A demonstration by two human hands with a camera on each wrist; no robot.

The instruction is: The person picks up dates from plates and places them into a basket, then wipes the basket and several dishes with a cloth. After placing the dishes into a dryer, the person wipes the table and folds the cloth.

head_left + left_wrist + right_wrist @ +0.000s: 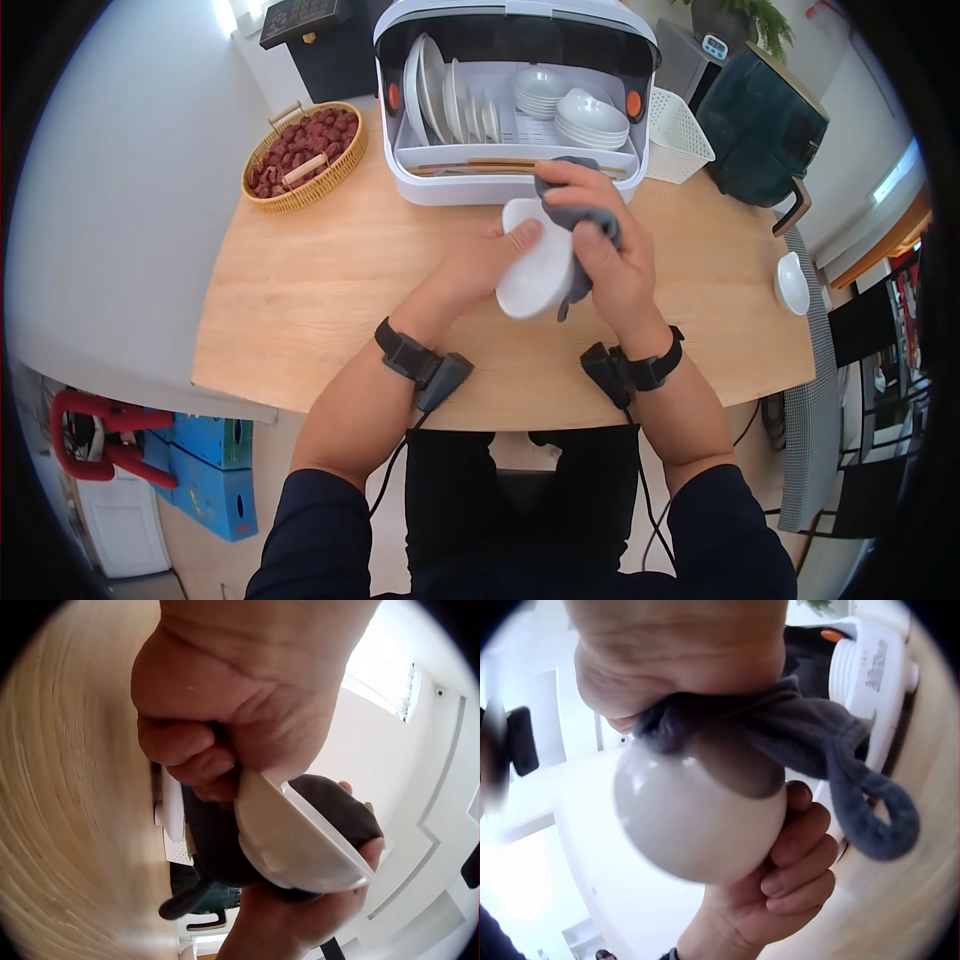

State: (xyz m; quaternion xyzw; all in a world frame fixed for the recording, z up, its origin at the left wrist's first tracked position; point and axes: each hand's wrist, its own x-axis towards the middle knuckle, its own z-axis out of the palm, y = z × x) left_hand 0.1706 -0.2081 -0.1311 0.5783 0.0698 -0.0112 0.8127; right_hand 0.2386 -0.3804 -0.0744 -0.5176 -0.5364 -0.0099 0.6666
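Observation:
A white bowl [538, 262] is held tilted above the table, in front of the dish box. The left hand [478, 262] grips its left rim, thumb on the inside; in the left wrist view that hand's [232, 697] fingers curl at the edge of the bowl [300, 836]. A dark grey cloth [590, 215] is gripped in the right hand [620, 260], against the bowl's right side. The right wrist view shows the cloth [810, 735] pressed on the bowl's [697, 802] outer surface, with a loop of it hanging down.
The open white dish box [420, 188] holds plates, stacked bowls and chopsticks. A basket of dark red fruit [300, 155] stands left of it, a white perforated basket [680, 135] and a dark green appliance [755, 125] right. Another white bowl [792, 284] lies at the right edge.

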